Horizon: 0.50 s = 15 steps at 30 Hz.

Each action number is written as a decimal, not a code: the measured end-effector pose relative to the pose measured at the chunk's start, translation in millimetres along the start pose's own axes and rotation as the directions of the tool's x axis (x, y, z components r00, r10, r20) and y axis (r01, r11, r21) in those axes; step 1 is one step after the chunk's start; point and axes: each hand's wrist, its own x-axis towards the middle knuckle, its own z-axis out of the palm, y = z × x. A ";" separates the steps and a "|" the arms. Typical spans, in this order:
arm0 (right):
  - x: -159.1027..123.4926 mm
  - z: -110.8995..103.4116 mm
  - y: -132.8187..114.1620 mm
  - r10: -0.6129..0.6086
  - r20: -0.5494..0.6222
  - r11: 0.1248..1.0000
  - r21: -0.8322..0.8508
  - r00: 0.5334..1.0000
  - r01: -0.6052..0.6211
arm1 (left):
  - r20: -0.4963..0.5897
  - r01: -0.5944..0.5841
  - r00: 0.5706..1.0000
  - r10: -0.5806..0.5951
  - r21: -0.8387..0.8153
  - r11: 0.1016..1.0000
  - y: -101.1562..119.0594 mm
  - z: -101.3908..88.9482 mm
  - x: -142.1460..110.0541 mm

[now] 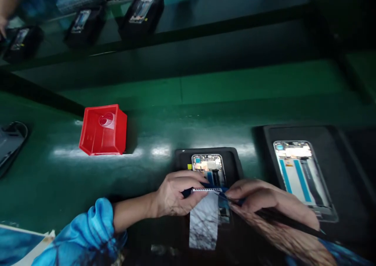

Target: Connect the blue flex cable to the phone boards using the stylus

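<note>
An opened phone [209, 166] lies in a black tray [232, 160] at the near edge of the green bench, its circuit board showing. My left hand [173, 193] is closed, pinching a pale film strip [204, 219] with a dotted top edge over the phone's middle. My right hand [258, 199] is closed around a thin dark tool [282, 217], whose tip meets the strip's right end.
A second opened phone [302, 176] rests in a larger black tray [346, 168] to the right. A red plastic bin [103, 131] stands at left. Several black trays with phones [141, 13] sit on the far conveyor, where another person's arm [7, 3] shows.
</note>
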 end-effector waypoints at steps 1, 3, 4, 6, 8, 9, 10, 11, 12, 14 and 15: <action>-1.4 0.2 0.1 -0.001 0.008 1.000 -0.003 1.000 0.001 | 0.007 0.002 1.000 -0.002 -0.002 1.000 0.7 -0.4 0.9; -2.7 0.7 -0.7 -0.010 0.028 1.000 -0.006 1.000 0.010 | 0.015 -0.001 1.000 0.001 -0.007 1.000 1.7 -1.2 2.6; -2.8 1.1 -1.5 -0.012 0.035 1.000 -0.003 0.999 0.012 | 0.014 -0.006 1.000 0.006 -0.010 1.000 2.3 -1.6 3.3; -2.8 2.4 -3.1 -0.010 0.043 1.000 0.007 0.999 0.010 | 0.024 0.007 1.000 -0.007 -0.005 1.000 3.8 -2.4 4.1; -2.9 4.1 -4.0 -0.017 0.043 1.000 0.008 0.999 0.017 | 0.044 0.030 0.999 -0.031 0.013 0.999 5.8 -3.3 4.6; -3.2 4.8 -4.1 -0.021 0.041 1.000 0.001 0.999 0.021 | 0.053 0.044 0.998 -0.045 0.023 0.999 6.6 -3.6 4.6; -3.6 5.2 -4.0 -0.028 0.045 1.000 -0.007 0.999 0.029 | 0.059 0.050 0.997 -0.052 0.031 0.998 7.1 -3.7 4.6; -4.1 5.4 -3.6 -0.035 0.048 0.999 -0.015 0.998 0.036 | 0.059 0.049 0.997 -0.050 0.033 0.998 7.1 -3.6 4.3; -4.7 5.4 -3.2 -0.038 0.052 0.999 -0.023 0.998 0.039 | 0.059 0.043 0.997 -0.045 0.031 0.999 6.7 -3.3 3.9; -5.7 4.8 -2.2 -0.043 0.060 0.998 -0.037 0.997 0.046 | 0.046 0.033 0.998 -0.034 0.027 0.999 4.6 -2.1 2.7; -6.1 4.5 -1.8 -0.054 0.066 0.997 -0.044 0.996 0.057 | 0.036 0.024 0.999 -0.024 0.024 0.999 3.3 -1.4 1.9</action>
